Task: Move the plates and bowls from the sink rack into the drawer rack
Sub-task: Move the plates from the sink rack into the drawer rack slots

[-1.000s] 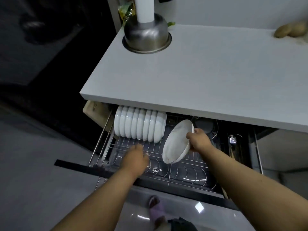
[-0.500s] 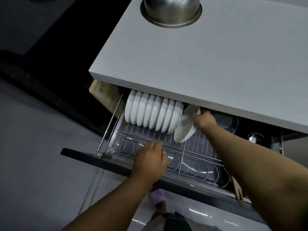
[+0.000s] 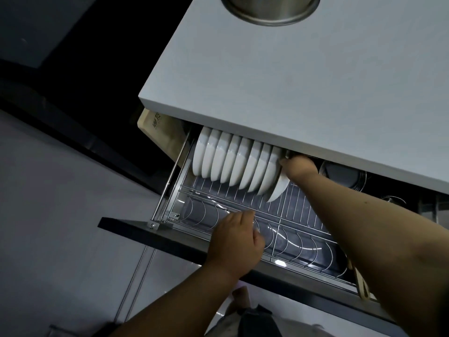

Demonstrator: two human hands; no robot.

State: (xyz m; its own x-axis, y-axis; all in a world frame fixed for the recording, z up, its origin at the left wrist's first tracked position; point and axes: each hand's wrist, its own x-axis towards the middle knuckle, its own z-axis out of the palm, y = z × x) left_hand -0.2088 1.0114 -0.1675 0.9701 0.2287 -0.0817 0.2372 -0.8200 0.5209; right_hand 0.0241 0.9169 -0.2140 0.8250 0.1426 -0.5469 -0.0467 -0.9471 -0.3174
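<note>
- Right hand (image 3: 297, 167) reaches deep under the countertop (image 3: 303, 81) edge, forearm stretched long from lower right. Fingers curl round the top rim of a white plate (image 3: 279, 188); that's the grip.
- Held plate stands on edge, tilted, its lower rim among the wires of the drawer rack (image 3: 286, 210). It touches the end of the plate row (image 3: 233, 164) just left of the grip.
- Row left of the grip: about eight white plates on edge, glossy ceramic, round, packed face to face. With the held one, about nine. Exact count is shaky, since the tops are hidden under the counter.
- Left hand (image 3: 234, 242) sits toward the camera from the grip, at the front section of the rack, knuckles up, fingers bent over the wires. Can't tell whether it grips a wire or just rests there.
- Rack: thin chrome wire, straight bars at the back, curved hoops in front, grey tray beneath.
- Right of the grip: one dark round pot (image 3: 340, 173), metal-rimmed, in the drawer's shadow.
- Above, beyond the grip: one steel bowl (image 3: 269, 8) set into the matte pale countertop.
- Far left of the row: one wooden board (image 3: 162, 132), upright at the drawer's side.
</note>
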